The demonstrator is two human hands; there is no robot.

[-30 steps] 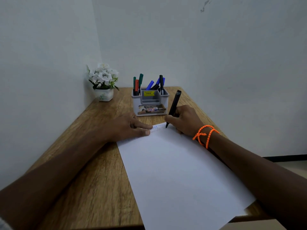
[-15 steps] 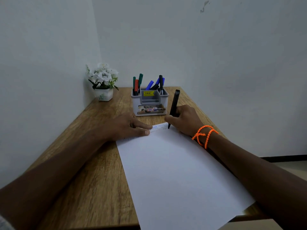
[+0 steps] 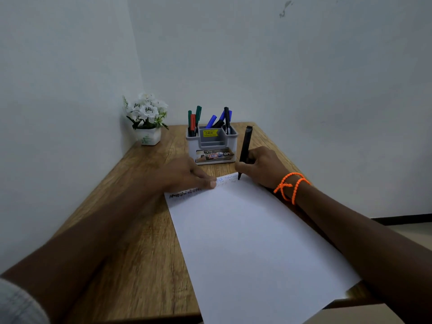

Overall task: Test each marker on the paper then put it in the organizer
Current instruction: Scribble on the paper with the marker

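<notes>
Nearly upright, black marker [image 3: 245,148] with tip down on the far edge of the paper [image 3: 252,237], cap end leaning slightly away toward the organizer [image 3: 212,146] just beyond. Gripped in the curled fingers of the right hand [image 3: 261,167]. Flat on the sheet's far left corner, left hand [image 3: 184,176], fingers straight and pressing.

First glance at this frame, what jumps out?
The big white paper slanting across the wooden desk, with the right hand holding a black marker tip-down at its far edge, where scribble lines run. The left hand presses flat on that same edge. Behind them, the grey organizer bristles with green, red, blue and black markers, a white flower pot to its left.
</notes>
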